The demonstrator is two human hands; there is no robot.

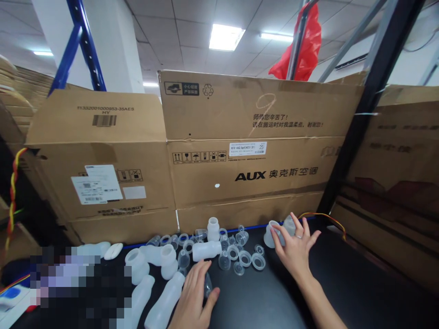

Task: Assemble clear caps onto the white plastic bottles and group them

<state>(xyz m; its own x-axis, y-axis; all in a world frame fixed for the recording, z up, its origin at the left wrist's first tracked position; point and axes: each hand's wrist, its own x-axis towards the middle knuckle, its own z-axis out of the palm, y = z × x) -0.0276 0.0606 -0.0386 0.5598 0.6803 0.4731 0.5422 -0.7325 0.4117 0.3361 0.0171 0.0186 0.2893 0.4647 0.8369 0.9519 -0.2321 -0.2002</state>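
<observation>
Bare left hand [196, 292], thumb apart, partly hides a clear plastic piece [207, 286]; its grip I cannot tell. Bare right hand [297, 249] spreads its fingers, thumb overlapping a translucent white, flared plastic cup [269, 237] on the smooth black tabletop [254, 301].

The person's right hand [295, 252] is wearing a slim, silver-toned ring [298, 236] near the base of a finger, a small bright glint showing on its band; exactly which finger is hard to tell. The right forearm [322, 297] is showing bare, tapering smoothly toward a narrow wrist [305, 275]. The left hand [194, 292] is also showing bare, with slender, tapering fingers [197, 274].
</observation>
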